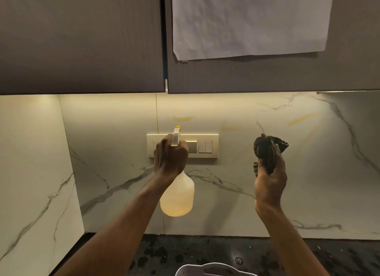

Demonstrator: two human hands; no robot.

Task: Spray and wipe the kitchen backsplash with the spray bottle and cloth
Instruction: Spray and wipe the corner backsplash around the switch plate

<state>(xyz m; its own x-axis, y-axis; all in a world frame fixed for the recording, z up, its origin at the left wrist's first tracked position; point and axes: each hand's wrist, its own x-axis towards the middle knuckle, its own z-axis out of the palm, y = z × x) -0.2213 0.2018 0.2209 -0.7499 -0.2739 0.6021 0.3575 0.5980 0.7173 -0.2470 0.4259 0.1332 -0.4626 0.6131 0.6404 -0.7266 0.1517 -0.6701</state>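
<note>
A person faces a white marble backsplash (236, 183) lit from under dark cabinets (82, 39). The left hand (170, 156) is up at the wall, fingers curled round the neck of a pale bottle (177, 197). Its yellow-tipped nozzle (177, 128) points at the wall, directly in front of a switch panel (205, 146). Whether a finger sits on the trigger cannot be told. The right hand (270, 181) is near the wall further right, fingers closed on a bunched dark cloth (267, 150), which looks clear of the surface. Yellowish smears (183, 118) mark the marble above the panel and to the right. A sheet of paper (246, 22) hangs on a cabinet door. Below are a black counter (205, 251) and the rim of a white basket (213, 270).

The step appears to be spraying. To do it well, the nozzle should probably aim up at the smears and away from the switches, since liquid on electrical fittings is a risk. A light mist, with the cloth following promptly, would likely stop drips reaching the panel.
</note>
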